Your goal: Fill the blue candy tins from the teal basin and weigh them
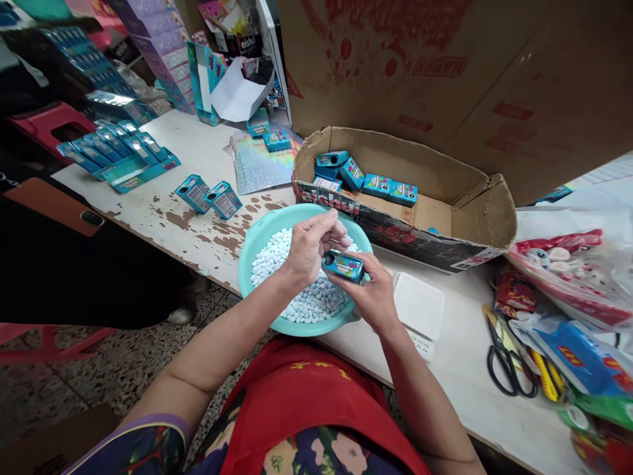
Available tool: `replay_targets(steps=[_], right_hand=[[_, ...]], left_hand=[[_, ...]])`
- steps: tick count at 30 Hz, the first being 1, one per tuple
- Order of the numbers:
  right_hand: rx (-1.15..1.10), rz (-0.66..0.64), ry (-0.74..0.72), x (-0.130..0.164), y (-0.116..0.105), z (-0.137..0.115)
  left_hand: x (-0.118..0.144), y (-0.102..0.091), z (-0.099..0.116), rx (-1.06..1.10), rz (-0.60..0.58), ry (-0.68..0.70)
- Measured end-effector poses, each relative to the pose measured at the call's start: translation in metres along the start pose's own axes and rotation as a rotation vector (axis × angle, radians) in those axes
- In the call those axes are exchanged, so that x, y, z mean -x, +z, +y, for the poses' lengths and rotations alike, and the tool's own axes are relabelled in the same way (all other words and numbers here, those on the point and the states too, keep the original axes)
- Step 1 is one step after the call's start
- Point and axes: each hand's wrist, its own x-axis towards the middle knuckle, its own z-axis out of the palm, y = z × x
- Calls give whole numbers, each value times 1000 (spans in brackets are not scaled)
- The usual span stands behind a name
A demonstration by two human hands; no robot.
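Note:
In my right hand (pixel 373 293) is a small blue candy box (pixel 346 266) labelled "Caramelo Macizo", tilted over the bowl, with a round hole at its left end. My left hand (pixel 311 247) is cupped right beside that hole, fingers curled together; what they hold, if anything, is hidden. Below both hands a turquoise plastic bowl (pixel 246 264) contains many small pale-blue candies (pixel 316 307). Two more blue boxes (pixel 225 200) stand on the table to the left of the bowl, their holes facing up.
Behind the bowl sits a cut-down carton (pixel 475 237) with several blue boxes. A white scale (pixel 420 307), scissors (pixel 509 366) and plastic bags (pixel 583 270) lie to the right. At left are a filled display tray (pixel 141 175) and a person in dark clothing (pixel 99 270).

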Motion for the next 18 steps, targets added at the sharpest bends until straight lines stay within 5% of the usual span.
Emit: replay_targets(steps=[4,8,11,14,18], right_hand=[[-69,118,57,8,-20,2],[-65,187,66,10,-31,7],[-100,192,91,10,-34,8],[-112,213,112,14,-37,5],[-105,207,93,17,-34,3]], left_hand=[[-21,-30,-11,-477,-4,116],[-29,-49,-52,-1261,-382,133],[-15,-46,-77,-1578,-520,166],[1,-48,-80,-1609,-512,97],[0,-68,-66,-1340,-321,-13]])
